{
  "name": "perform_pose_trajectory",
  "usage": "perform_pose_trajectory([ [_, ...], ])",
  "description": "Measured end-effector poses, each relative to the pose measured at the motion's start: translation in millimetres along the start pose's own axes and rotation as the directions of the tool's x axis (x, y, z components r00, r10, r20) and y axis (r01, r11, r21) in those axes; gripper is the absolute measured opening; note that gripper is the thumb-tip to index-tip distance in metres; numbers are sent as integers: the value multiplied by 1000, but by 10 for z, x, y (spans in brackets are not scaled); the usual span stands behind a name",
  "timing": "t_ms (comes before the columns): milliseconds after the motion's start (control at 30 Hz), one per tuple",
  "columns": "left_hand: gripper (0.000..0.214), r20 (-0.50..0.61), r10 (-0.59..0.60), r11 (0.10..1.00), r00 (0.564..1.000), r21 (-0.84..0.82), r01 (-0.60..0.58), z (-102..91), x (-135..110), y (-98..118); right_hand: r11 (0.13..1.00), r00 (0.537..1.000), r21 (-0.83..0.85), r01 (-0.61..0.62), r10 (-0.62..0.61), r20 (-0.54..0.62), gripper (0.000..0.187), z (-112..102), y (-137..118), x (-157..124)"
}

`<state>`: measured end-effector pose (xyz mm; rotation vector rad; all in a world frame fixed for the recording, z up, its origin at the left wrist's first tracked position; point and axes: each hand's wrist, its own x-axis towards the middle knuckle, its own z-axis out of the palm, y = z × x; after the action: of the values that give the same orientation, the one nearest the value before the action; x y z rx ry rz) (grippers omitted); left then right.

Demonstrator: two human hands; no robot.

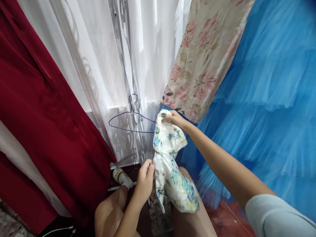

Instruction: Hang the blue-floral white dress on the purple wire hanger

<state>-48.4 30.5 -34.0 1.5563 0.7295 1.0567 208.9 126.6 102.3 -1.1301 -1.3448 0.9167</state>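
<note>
Right hand [176,119] pinches the floral cloth [170,171] at its top, left hand [144,179] at its lower edge; both grips closed, wire hanger [128,121] just left of the upper grip.

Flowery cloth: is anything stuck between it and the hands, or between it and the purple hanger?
Nothing visible is. The right hand pinches the flowery cloth at its top, and the left hand pinches its side edge lower down. The purple hanger hangs just left of the cloth's top, with nothing between them.

White cloth [172,164] with blue flowers; red curtain [44,125].
</note>
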Motion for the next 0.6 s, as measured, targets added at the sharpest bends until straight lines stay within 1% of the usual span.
perform_pose_trajectory([
  [67, 29, -83, -44, 983, 996, -180, 28, 3, 107, 39, 1000, 999, -1, -13, 13, 45, 17, 139, -15, 266],
  [100, 31, -113, -76, 968, 991, -247, 46, -17, 141, 32, 1000, 997, 0, -22, 22, 74, 19, 213, -5, 349],
  [133, 33, -136, -111, 955, 984, -290, 67, -54, 159, 15, 999, 994, 2, -34, 33, 104, 22, 281, 17, 402],
  [200, 41, -156, -179, 938, 971, -325, 121, -165, 152, -27, 998, 987, 14, -59, 56, 151, 25, 383, 83, 433],
  [267, 49, -126, -218, 923, 968, -348, 163, -314, 96, -40, 995, 982, 39, -87, 79, 174, 26, 436, 152, 405],
  [300, 53, -92, -212, 918, 973, -359, 166, -398, 57, -26, 993, 980, 55, -103, 92, 178, 26, 445, 177, 382],
  [367, 59, 21, -160, 927, 987, -340, 157, -585, -17, 42, 988, 976, 83, -133, 116, 183, 26, 436, 191, 339],
  [400, 60, 96, -137, 942, 986, -294, 160, -691, -45, 90, 985, 975, 92, -146, 128, 184, 25, 419, 177, 326],
  [433, 57, 178, -130, 961, 975, -219, 168, -806, -62, 140, 983, 973, 96, -156, 137, 185, 24, 396, 151, 320],
  [500, 41, 328, -167, 984, 930, 4, 175, -1062, -69, 218, 981, 970, 94, -171, 151, 189, 21, 335, 75, 328],
  [533, 33, 386, -201, 978, 900, 130, 162, -1198, -61, 235, 980, 968, 85, -181, 162, 194, 20, 299, 31, 338],
  [567, 29, 424, -234, 958, 875, 252, 134, -1336, -46, 234, 978, 963, 72, -195, 177, 201, 18, 261, -12, 350],
  [600, 30, 441, -259, 927, 859, 363, 93, -1475, -25, 215, 976, 959, 58, -209, 193, 209, 16, 223, -51, 361],
])
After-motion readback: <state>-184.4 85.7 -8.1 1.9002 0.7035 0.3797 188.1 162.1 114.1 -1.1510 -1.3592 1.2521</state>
